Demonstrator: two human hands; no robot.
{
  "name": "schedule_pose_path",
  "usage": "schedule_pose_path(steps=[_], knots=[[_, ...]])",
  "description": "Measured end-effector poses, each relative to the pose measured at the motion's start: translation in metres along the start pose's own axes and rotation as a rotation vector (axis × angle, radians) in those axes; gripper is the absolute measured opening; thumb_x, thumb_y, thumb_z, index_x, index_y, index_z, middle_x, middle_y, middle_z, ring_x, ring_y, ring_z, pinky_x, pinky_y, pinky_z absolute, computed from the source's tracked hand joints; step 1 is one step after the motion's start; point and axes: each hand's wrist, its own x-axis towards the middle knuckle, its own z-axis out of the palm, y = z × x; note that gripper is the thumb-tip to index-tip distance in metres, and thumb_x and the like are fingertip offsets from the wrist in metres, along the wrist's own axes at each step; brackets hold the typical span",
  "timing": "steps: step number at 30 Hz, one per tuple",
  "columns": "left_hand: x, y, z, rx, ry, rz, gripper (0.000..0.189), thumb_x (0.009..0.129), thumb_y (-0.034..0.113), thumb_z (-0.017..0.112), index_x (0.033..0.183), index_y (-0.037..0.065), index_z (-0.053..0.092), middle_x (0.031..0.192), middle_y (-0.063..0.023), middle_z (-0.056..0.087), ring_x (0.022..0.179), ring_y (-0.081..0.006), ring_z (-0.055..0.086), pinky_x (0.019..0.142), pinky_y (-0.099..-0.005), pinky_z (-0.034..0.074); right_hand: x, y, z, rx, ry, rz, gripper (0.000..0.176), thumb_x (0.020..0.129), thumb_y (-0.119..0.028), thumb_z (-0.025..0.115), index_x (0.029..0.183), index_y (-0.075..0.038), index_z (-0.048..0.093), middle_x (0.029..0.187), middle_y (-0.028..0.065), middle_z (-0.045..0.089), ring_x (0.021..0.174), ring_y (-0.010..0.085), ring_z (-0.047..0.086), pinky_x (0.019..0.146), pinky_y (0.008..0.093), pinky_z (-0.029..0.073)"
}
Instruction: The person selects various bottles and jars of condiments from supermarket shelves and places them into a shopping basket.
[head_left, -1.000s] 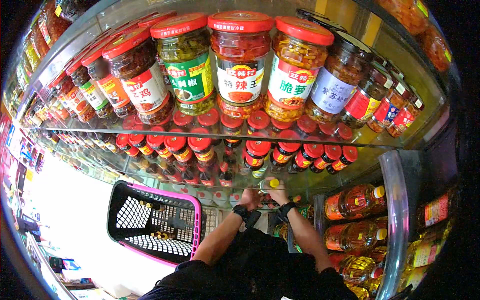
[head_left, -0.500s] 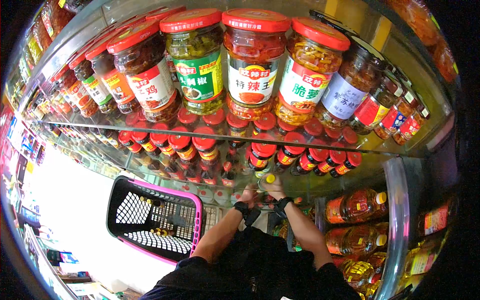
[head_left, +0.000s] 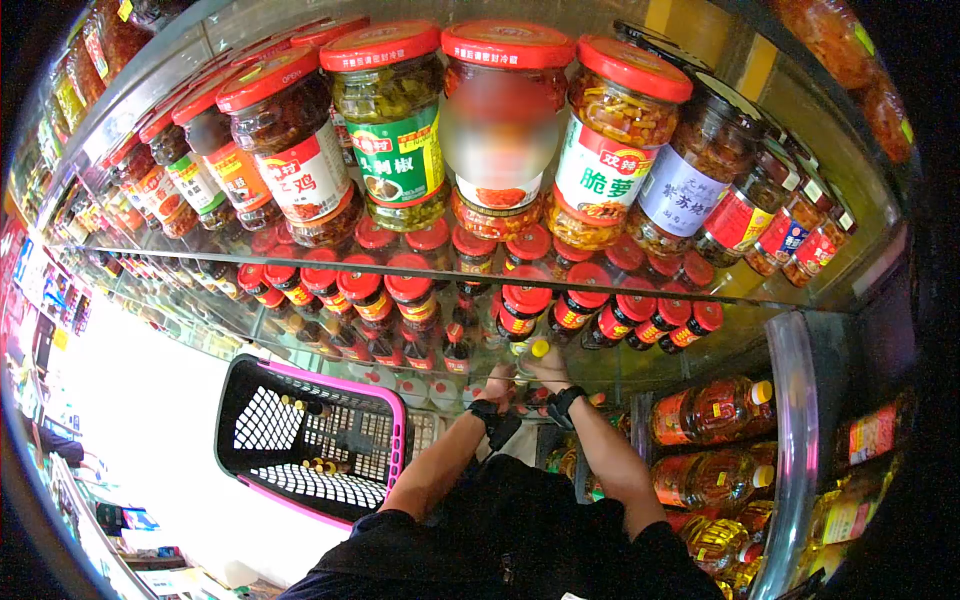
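Observation:
Both my hands reach under the glass shelf, low in front of the lower rows. My right hand (head_left: 549, 369) is closed round a small bottle with a yellow cap (head_left: 540, 349); its body is mostly hidden. Just to the left, my left hand (head_left: 499, 384) is close to that bottle, its fingers too hidden to read. Red-lidded sauce jars (head_left: 522, 300) stand directly beyond my hands. To my left, a black shopping basket with a pink rim (head_left: 397, 440) holds several small bottles with yellowish caps (head_left: 325, 466).
Glass jars of pickles and sauces fill the upper shelf (head_left: 400, 265), among them a green-labelled jar (head_left: 402, 150). Large oil bottles (head_left: 715, 472) stand on the right, beside a clear upright strip (head_left: 790, 440). More goods line the far left edge.
My right hand and the yellow-capped bottle have shifted very slightly, and the cap's tilt looks a little different. The basket and jars stay in place.

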Motion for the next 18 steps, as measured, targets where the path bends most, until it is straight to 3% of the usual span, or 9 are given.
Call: schedule_pose_path(steps=[2,4,5,8,10,13,15,17,18], knots=[[0.000,-0.002,-0.005,-0.124,0.047,-0.093,0.014,0.083,0.018,0.040,0.079,0.012,0.053,0.055,0.0008,0.042,0.042,-0.0099,0.037,0.035,-0.0252,0.029,0.000,0.016,0.005,-0.030,-0.027,0.007,0.047,0.059,-0.014,0.074,0.099,-0.004,0.049,0.090,0.0050,0.056,0.084,0.0166,0.053,0.075,0.0288,0.043],[0.001,-0.007,-0.014,0.016,0.002,-0.051,0.024,0.086,0.030,0.036,0.097,0.013,0.049,0.081,-0.0030,0.052,0.067,-0.0169,0.051,0.057,-0.0300,0.044,-0.004,0.022,0.014,0.243,0.140,-0.170,0.061,0.059,-0.015,0.074,0.109,-0.004,0.041,0.100,0.0067,0.052,0.094,0.0177,0.049,0.082,0.0293,0.039],[0.003,-0.010,-0.017,0.018,0.001,-0.052,0.024,0.086,0.030,0.036,0.097,0.013,0.049,0.081,-0.0030,0.052,0.067,-0.0169,0.051,0.057,-0.0300,0.044,-0.006,0.025,0.012,0.243,0.142,-0.169,0.061,0.059,-0.015,0.074,0.109,-0.004,0.041,0.100,0.0067,0.052,0.094,0.0177,0.049,0.082,0.0293,0.039],[-0.013,0.005,-0.003,-0.086,0.087,-0.039,0.026,0.086,0.032,0.037,0.098,0.012,0.049,0.074,-0.0021,0.050,0.046,-0.0106,0.039,0.040,-0.0247,0.033,-0.029,-0.031,-0.001,-0.095,0.187,-0.036,0.070,0.061,-0.013,0.073,0.118,-0.004,0.033,0.109,0.0081,0.048,0.100,0.0184,0.046,0.088,0.0297,0.036],[-0.028,0.016,0.002,-0.321,0.194,-0.097,0.026,0.087,0.027,0.035,0.106,0.012,0.045,0.094,-0.0045,0.049,0.053,-0.0114,0.042,0.047,-0.0263,0.037,-0.042,-0.056,0.001,0.026,0.278,-0.039,0.062,0.066,-0.008,0.069,0.119,-0.003,0.035,0.111,0.0098,0.046,0.102,0.0197,0.045,0.087,0.0302,0.036],[-0.047,0.018,0.006,-0.322,0.242,-0.009,0.027,0.087,0.026,0.036,0.107,0.011,0.045,0.104,-0.0049,0.043,0.063,-0.0120,0.045,0.057,-0.0259,0.039,-0.068,-0.063,-0.002,0.108,0.269,0.015,0.060,0.069,-0.008,0.067,0.119,-0.002,0.035,0.112,0.0124,0.045,0.103,0.0212,0.045,0.088,0.0314,0.036],[-0.070,0.022,0.016,-0.259,0.246,0.071,0.027,0.085,0.029,0.038,0.102,0.010,0.047,0.095,-0.0028,0.048,0.069,-0.0121,0.047,0.062,-0.0239,0.039,-0.091,-0.049,0.003,0.244,0.332,0.146,0.058,0.071,-0.007,0.064,0.120,-0.001,0.034,0.114,0.0145,0.045,0.104,0.0241,0.045,0.089,0.0335,0.036],[-0.086,0.018,0.017,-0.354,0.268,-0.132,0.023,0.084,0.029,0.040,0.093,0.010,0.049,0.081,-0.0014,0.052,0.073,-0.0130,0.048,0.065,-0.0239,0.039,-0.121,-0.048,0.008,-0.164,0.427,0.107,0.051,0.072,-0.004,0.060,0.117,-0.001,0.037,0.113,0.0152,0.045,0.103,0.0258,0.046,0.086,0.0352,0.039],[-0.092,0.007,0.017,-0.339,0.309,-0.143,0.019,0.083,0.027,0.040,0.088,0.011,0.050,0.074,-0.0008,0.051,0.069,-0.0135,0.048,0.063,-0.0247,0.039,-0.136,-0.048,0.012,-0.130,0.439,0.093,0.048,0.073,-0.004,0.060,0.115,-0.001,0.039,0.112,0.0151,0.045,0.103,0.0254,0.047,0.084,0.0345,0.040]])
